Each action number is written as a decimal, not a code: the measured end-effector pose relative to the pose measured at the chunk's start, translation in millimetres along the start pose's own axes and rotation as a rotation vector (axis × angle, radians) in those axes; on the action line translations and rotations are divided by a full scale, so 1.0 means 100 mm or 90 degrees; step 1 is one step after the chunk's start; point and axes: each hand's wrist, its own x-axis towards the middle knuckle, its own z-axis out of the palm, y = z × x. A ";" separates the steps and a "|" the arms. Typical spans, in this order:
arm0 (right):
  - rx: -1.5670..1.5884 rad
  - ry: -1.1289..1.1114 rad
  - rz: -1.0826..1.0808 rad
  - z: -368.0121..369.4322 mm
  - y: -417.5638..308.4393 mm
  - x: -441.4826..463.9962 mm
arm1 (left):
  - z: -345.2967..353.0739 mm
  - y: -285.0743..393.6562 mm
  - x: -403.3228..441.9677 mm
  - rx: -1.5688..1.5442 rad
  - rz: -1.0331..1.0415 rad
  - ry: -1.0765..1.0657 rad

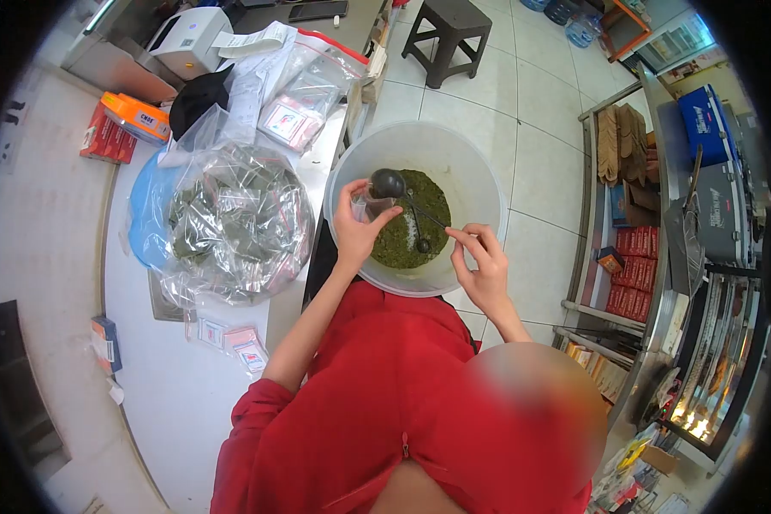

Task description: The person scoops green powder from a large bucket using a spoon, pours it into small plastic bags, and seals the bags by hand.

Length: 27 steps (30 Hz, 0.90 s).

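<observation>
A big translucent white bucket point(479, 163) stands before me with a green, crumbly, herb-like mix point(432, 193) at its bottom. My left hand point(360, 224) is over the bucket's left side, fingers closed round what looks like a small clear plastic bag point(375, 206). The round black bowl of a measuring spoon point(387, 183) sits at the bag's top. My right hand point(485, 264) pinches the end of that spoon's thin handle. A smaller black spoon point(423, 246) hangs from the same handle area over the mix; how the two join is unclear.
On the white counter point(171, 385) at left lie a large clear bag of green stuff point(240, 223), small printed packets point(250, 355), and a blue lid or tray point(145, 201). A label printer point(188, 43) stands behind. A dark stool point(447, 34) and shelves point(578, 257) are farther off.
</observation>
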 end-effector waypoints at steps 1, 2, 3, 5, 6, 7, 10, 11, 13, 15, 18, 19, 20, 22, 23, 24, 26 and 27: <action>-0.014 0.035 -0.021 0.00 0.02 -0.01 | 0.00 -0.02 0.00 -0.028 -0.006 -0.001; -0.027 0.069 -0.042 0.00 0.03 -0.01 | -0.01 -0.03 0.00 -0.056 -0.013 -0.001; -0.027 0.068 -0.044 -0.01 0.04 0.00 | -0.03 -0.01 0.01 -0.056 -0.012 0.001; -0.034 0.068 0.030 -0.04 0.07 0.01 | -0.07 0.03 0.01 0.044 0.047 0.006; -0.033 0.067 0.027 -0.05 0.15 -0.02 | -0.08 0.03 0.00 0.045 0.047 0.009; -0.069 -0.090 0.034 -0.06 0.30 -0.08 | -0.08 0.01 -0.01 0.091 0.100 0.002; -0.044 -0.340 0.064 0.12 0.51 -0.19 | -0.08 -0.07 -0.08 0.136 0.161 0.007; 0.018 -0.433 0.092 0.19 0.53 -0.20 | -0.08 -0.11 -0.07 0.135 0.167 0.014; 0.096 -0.362 0.104 0.31 0.54 -0.12 | -0.13 -0.13 -0.03 0.075 0.148 -0.026; 0.190 -0.221 0.087 0.42 0.57 0.03 | -0.14 -0.12 -0.02 0.019 0.125 -0.067; 0.512 -0.013 0.279 0.56 0.39 0.33 | -0.13 0.02 0.01 -0.342 -0.074 -0.083; 0.515 -0.011 0.277 0.60 0.35 0.43 | -0.17 0.07 0.01 -0.342 -0.170 -0.133; 0.471 -0.024 0.190 0.63 0.31 0.52 | -0.19 0.07 -0.01 -0.341 -0.217 -0.160; 0.427 -0.034 0.103 0.59 0.27 0.58 | -0.23 0.02 -0.06 -0.316 -0.264 -0.227; 0.353 -0.108 0.129 0.55 0.27 0.60 | -0.22 0.00 -0.07 -0.303 -0.261 -0.248; 0.277 -0.181 0.154 0.53 0.26 0.62 | -0.22 0.05 -0.07 -0.290 -0.259 -0.270; 0.263 -0.139 0.128 0.47 0.18 0.62 | -0.15 0.15 -0.08 -0.200 -0.070 -0.083; 0.246 -0.100 0.102 0.44 0.13 0.61 | -0.19 0.21 -0.07 -0.200 -0.068 -0.084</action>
